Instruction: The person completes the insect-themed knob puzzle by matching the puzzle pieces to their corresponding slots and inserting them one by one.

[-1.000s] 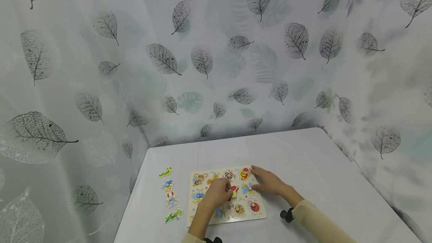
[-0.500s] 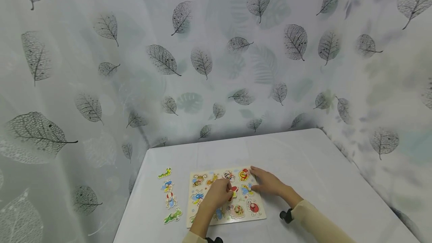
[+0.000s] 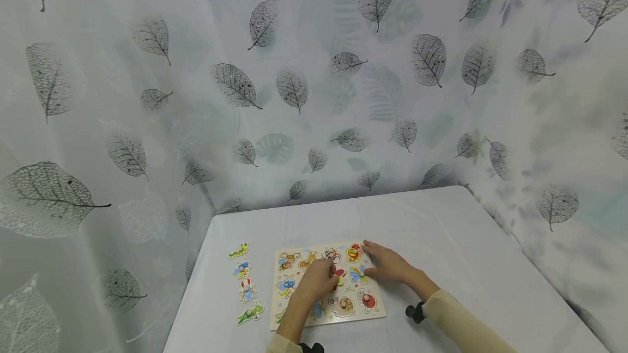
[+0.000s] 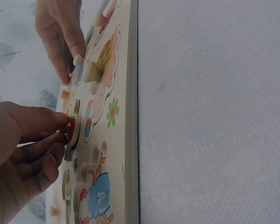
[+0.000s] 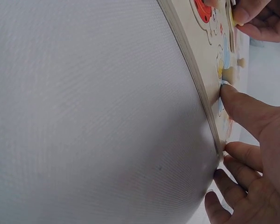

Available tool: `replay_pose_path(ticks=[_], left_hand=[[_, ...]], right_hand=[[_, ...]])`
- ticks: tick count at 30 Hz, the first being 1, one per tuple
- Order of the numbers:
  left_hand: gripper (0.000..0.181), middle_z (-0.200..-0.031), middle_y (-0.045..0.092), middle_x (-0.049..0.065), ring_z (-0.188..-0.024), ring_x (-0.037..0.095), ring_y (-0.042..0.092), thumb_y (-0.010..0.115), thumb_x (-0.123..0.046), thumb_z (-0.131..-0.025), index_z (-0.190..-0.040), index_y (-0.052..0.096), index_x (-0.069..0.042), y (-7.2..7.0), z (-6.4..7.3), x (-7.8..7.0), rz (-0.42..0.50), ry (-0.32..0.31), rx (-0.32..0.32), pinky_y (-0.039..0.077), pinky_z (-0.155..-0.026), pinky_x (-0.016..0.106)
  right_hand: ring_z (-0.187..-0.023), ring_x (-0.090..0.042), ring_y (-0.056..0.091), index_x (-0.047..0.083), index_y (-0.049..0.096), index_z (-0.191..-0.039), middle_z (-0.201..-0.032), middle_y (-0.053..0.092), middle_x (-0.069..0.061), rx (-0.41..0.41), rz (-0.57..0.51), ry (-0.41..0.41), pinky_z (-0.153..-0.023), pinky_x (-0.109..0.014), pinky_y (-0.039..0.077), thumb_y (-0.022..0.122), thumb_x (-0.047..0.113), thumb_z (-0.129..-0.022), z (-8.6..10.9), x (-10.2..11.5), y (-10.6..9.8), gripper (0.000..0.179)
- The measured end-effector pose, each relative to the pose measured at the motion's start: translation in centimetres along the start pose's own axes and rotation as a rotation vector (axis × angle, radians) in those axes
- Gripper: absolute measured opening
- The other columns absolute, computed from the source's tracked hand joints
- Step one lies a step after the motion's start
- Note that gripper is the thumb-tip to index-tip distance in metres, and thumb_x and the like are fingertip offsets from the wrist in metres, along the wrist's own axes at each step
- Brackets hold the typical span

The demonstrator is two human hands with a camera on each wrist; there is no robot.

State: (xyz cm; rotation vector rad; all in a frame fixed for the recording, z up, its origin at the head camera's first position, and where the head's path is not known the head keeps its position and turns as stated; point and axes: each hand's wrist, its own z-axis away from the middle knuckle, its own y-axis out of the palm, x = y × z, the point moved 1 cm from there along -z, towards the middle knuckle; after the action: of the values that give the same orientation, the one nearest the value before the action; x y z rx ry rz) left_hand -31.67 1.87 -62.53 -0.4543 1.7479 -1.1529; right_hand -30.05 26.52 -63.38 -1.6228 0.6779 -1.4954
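A wooden peg puzzle board (image 3: 363,316) with printed insects lies flat on the white table. My left hand (image 3: 314,283) reaches over its middle and pinches a red-and-yellow puzzle piece (image 3: 340,277) between thumb and fingertips; in the left wrist view this piece (image 4: 73,130) sits slightly raised over the board face. At the board's right edge rests my right hand (image 3: 392,266), fingers spread. In the right wrist view its thumb (image 5: 242,107) touches beside the knob of a blue-winged piece (image 5: 220,70). A snail piece (image 4: 102,70) with a wooden knob sits close to the left hand.
Left of the board, a column of loose pieces lies on the table: a caterpillar (image 3: 238,250), a blue-winged insect (image 3: 242,269), a red-horned beetle (image 3: 247,290) and a green grasshopper (image 3: 250,313). A recess with a printed blue beetle (image 4: 99,193) shows. A leaf-patterned curtain (image 3: 314,97) hangs behind.
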Motion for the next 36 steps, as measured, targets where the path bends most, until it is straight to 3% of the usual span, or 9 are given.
replay_pose_path(ticks=[11,21,36], left_hand=[[0.018,-0.068,0.054,-0.011,-0.059,0.004,0.047,0.078,-0.010,-0.090,-0.080,0.064,-0.016,-0.52,0.17,-0.09,-0.004,-0.003,0.002,0.041,-0.052,0.022],[0.012,-0.070,0.054,-0.012,-0.061,0.003,0.047,0.076,-0.010,-0.090,-0.084,0.067,-0.015,0.08,-0.08,0.37,0.011,0.005,-0.002,0.041,-0.052,0.021],[0.009,-0.071,0.054,-0.011,-0.059,0.003,0.047,0.077,-0.011,-0.091,-0.086,0.070,-0.013,-0.11,0.12,0.33,0.027,0.035,0.010,0.041,-0.052,0.021]], right_hand=[[-0.149,-0.037,0.040,0.004,0.051,-0.152,-0.164,0.041,-0.012,-0.007,0.030,-0.028,-0.120,-0.056,0.036,0.083,0.035,-0.091,-0.23,-0.56,0.23,0.076],[-0.150,-0.037,0.040,0.004,0.051,-0.153,-0.165,0.041,-0.012,-0.002,0.020,-0.018,-0.120,-0.058,0.036,0.083,0.037,-0.091,-0.13,-0.47,0.26,0.077],[-0.150,-0.037,0.040,0.005,0.051,-0.153,-0.165,0.041,-0.011,-0.004,0.036,-0.031,-0.120,-0.057,0.036,0.082,0.038,-0.091,-0.27,-0.75,0.34,0.077]])
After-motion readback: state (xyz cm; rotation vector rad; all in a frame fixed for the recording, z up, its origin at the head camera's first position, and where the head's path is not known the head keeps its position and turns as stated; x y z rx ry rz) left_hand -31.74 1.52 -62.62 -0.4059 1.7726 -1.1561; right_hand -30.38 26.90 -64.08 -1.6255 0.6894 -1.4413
